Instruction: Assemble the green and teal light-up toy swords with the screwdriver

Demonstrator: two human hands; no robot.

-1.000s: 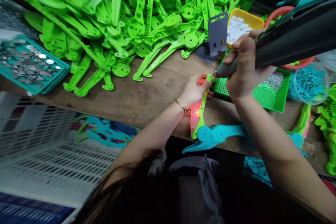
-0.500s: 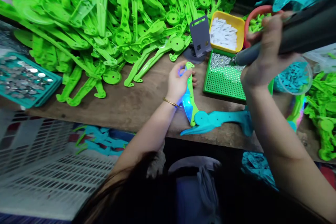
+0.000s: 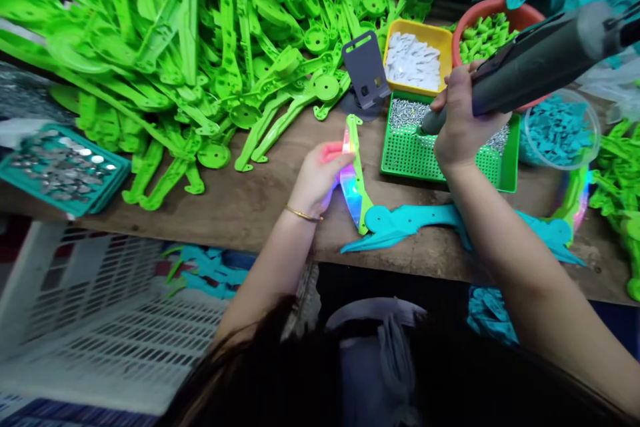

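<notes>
My left hand (image 3: pixel 323 175) is closed on a green curved plastic arm (image 3: pixel 363 192) that glows pink and blue along its inner side. A blue plastic piece (image 3: pixel 415 218) joins its lower end and runs right across the table, partly behind my right forearm. My right hand (image 3: pixel 467 123) grips a dark grey electric screwdriver (image 3: pixel 543 57). Its tip points down and left over the green perforated tray (image 3: pixel 417 161), which holds many small silver screws (image 3: pixel 407 113). At the right, another lit green arm (image 3: pixel 575 200) meets the blue piece's far end.
A large heap of green plastic parts (image 3: pixel 210 47) covers the back left. Behind the tray stand a grey phone stand (image 3: pixel 365 70), a yellow bin (image 3: pixel 445 47) and a red bowl (image 3: pixel 457 40). A clear tub (image 3: pixel 560 130) sits right. A teal tray (image 3: pixel 30 177) holds silver discs; a white crate (image 3: pixel 115 333) stands below.
My right hand and the screwdriver have moved left and down over the screw tray. My left hand has slid lower along the green arm, whose glow now shows pink. The view has shifted slightly.
</notes>
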